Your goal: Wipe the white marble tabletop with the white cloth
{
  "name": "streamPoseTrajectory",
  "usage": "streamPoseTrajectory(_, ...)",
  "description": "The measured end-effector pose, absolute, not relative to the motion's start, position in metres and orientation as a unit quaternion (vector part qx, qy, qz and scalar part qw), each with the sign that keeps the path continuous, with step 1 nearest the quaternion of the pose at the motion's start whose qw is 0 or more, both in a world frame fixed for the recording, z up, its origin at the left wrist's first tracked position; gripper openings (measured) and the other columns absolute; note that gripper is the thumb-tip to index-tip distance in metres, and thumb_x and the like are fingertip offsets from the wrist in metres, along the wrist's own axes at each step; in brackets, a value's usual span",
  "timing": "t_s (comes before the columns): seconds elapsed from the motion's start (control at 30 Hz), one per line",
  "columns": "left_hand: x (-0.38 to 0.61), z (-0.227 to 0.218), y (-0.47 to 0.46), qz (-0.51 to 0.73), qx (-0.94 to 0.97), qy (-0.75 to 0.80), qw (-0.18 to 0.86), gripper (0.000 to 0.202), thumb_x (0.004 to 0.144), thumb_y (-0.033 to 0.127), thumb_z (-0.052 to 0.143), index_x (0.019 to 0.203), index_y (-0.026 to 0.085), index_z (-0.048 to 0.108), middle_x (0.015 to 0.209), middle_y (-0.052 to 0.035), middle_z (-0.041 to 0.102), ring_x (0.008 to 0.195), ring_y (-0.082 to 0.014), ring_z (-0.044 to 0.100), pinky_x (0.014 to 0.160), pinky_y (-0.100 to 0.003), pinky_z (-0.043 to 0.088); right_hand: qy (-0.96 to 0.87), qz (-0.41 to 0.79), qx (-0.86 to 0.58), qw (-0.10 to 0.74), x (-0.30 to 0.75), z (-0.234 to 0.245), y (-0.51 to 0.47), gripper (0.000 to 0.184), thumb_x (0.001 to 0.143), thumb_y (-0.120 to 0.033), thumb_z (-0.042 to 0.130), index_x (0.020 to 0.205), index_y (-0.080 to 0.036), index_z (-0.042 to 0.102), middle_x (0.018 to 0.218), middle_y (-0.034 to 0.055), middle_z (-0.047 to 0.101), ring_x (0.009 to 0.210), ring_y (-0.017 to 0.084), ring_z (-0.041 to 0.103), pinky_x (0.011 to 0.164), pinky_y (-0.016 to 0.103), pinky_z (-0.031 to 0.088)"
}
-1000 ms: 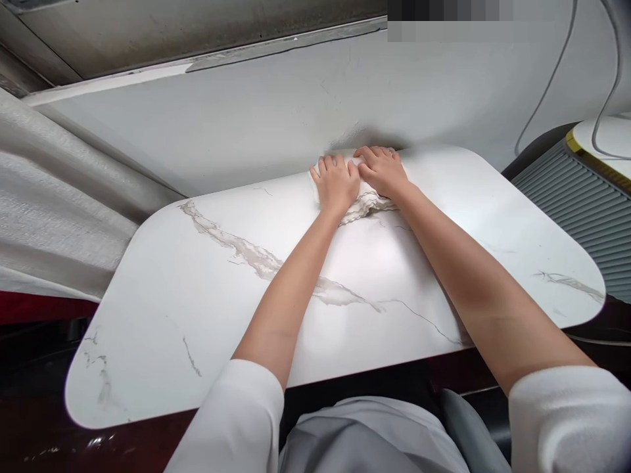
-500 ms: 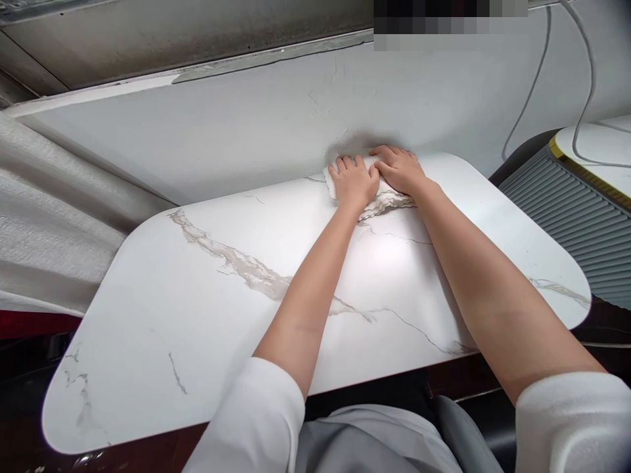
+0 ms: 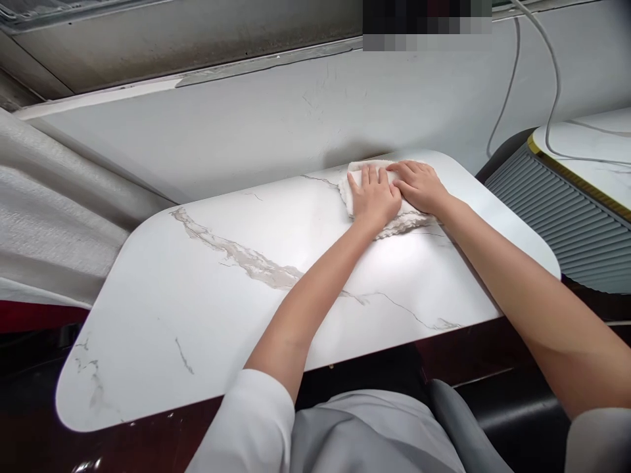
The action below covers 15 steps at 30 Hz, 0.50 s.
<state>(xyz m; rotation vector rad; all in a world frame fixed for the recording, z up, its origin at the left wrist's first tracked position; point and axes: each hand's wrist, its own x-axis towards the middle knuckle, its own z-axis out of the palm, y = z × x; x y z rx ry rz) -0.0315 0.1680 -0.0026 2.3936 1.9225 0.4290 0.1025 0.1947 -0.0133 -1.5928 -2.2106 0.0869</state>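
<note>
A folded white cloth [image 3: 362, 172] with ruffled edges lies on the white marble-patterned tabletop [image 3: 236, 341], near its far edge. My left hand [image 3: 375, 197] presses flat on the cloth with its fingers spread. Beside it, my right hand [image 3: 419, 184] also rests on the cloth, fingers stretched out and palm down. The thumbs of both hands almost meet. Part of the cloth is hidden under the hands.
Behind the table rises a pale wall [image 3: 236, 131] with a dark sill above. White curtains [image 3: 49, 210] hang at the left. To the right stands a ribbed grey cabinet [image 3: 557, 210] with a white cable [image 3: 555, 85] over its top. A chair arm [image 3: 458, 420] is below.
Both hands and the cloth have slid toward me and slightly right, away from the wall. The fingers stay spread on the cloth. The view has shifted a little.
</note>
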Motion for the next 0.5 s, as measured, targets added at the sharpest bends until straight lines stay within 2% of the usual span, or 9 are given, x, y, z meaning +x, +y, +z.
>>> streamPoseTrajectory(0.1,-0.025,0.000,0.136,0.125,0.776,0.618,0.015,0.056,0.098,0.029,0.025,0.151,0.012,0.036,0.160,-0.0120,0.034,0.149,-0.0286,0.027,0.121,-0.055,0.019,-0.807,0.023,-0.554,0.201,0.112,-0.013,0.166,0.047,0.091,-0.037,0.029,0.131,-0.027,0.053,0.134,0.0105,0.058,0.132,0.031,0.047,0.111,0.055,0.031)
streamPoseTrajectory(0.3,-0.017,0.019,0.073,0.043,0.818,0.574,-0.003,0.058,0.098,0.030,0.035,0.145,-0.002,0.039,0.147,-0.0265,0.047,0.136,-0.0386,0.044,0.114,-0.056,0.027,-0.834,0.050,-0.514,0.191,0.129,-0.004,0.098,0.046,0.093,-0.041,0.028,0.133,-0.032,0.051,0.136,0.0073,0.056,0.134,0.030,0.046,0.112,0.057,0.032)
streamPoseTrajectory(0.4,-0.018,0.023,0.051,0.053,0.848,0.527,-0.003,0.053,0.096,0.031,0.039,0.136,-0.001,0.050,0.132,-0.0260,0.059,0.122,-0.0367,0.056,0.105,-0.050,0.038,-0.833,0.059,-0.519,0.184,0.134,0.001,0.065,0.046,0.095,-0.042,0.027,0.135,-0.036,0.048,0.141,0.0053,0.054,0.138,0.029,0.043,0.113,0.057,0.032)
streamPoseTrajectory(0.5,-0.017,0.020,0.032,0.102,0.865,0.491,-0.003,0.047,0.096,0.033,0.039,0.127,0.004,0.057,0.118,-0.0222,0.064,0.110,-0.0334,0.059,0.097,-0.048,0.044,-0.823,0.064,-0.535,0.178,0.140,0.004,0.038,0.045,0.096,-0.042,0.027,0.137,-0.039,0.046,0.143,0.0042,0.052,0.141,0.027,0.041,0.116,0.056,0.030)
